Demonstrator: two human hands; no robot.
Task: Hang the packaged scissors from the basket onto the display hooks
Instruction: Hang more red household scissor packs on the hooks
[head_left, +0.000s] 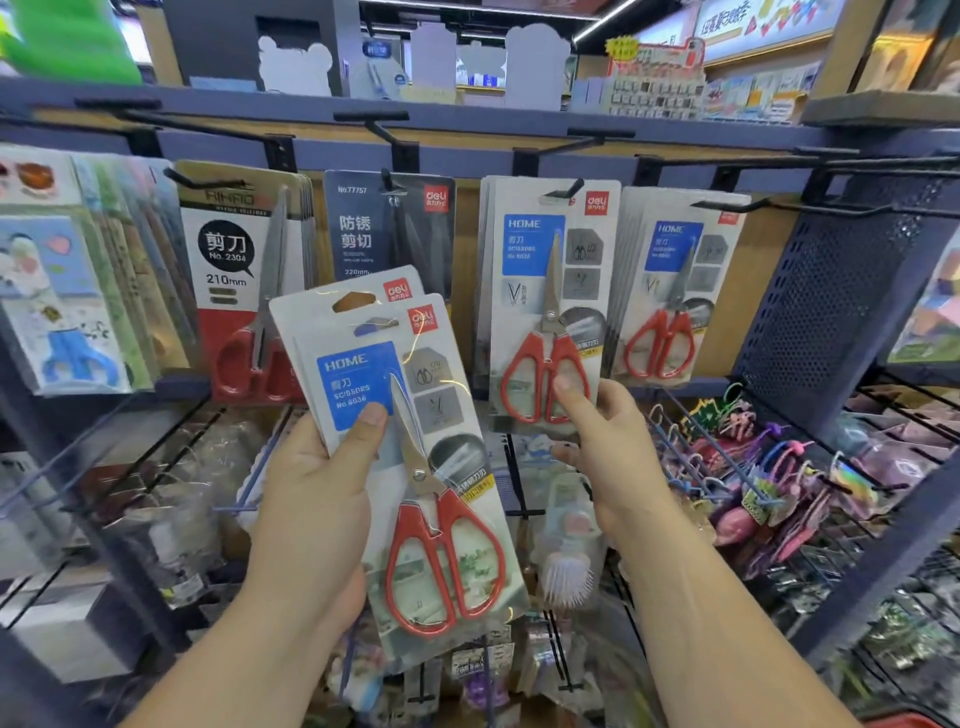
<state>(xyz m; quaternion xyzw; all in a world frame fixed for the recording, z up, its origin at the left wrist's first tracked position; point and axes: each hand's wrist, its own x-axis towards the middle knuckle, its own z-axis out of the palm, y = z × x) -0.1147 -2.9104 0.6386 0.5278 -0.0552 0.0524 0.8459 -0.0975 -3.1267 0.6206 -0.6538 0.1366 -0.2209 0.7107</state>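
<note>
I am looking at the blue-grey perforated metal display rack (841, 291), which is carrying rows of black wire hooks. The hanging stack (550, 291) of white-card blister packs with red-handled scissors is sitting on the black wire centre hook (571, 188).

The held packs (447, 415), two overlapped white-card packs of the same red-handled scissors, are being carried in front of the rack. They are low and to the left of that stack, with their tops tilted left.

The left hand (317, 499) is gripping the held packs from behind, with its thumb pressing on the blue label. The right hand (613, 441) is resting its thumb on the front of the hanging stack at the red handles. Its fingers are hidden behind, so it is probably pinching the stack to steady it.

For the step in hand, I am planning as follows:
- Separate the front pack.
- Straighten it upright.
- Line its hang slot (376, 326) up with the upturned hook tip.
- Slide it back squarely so the card is not tearing or snagging.
</note>
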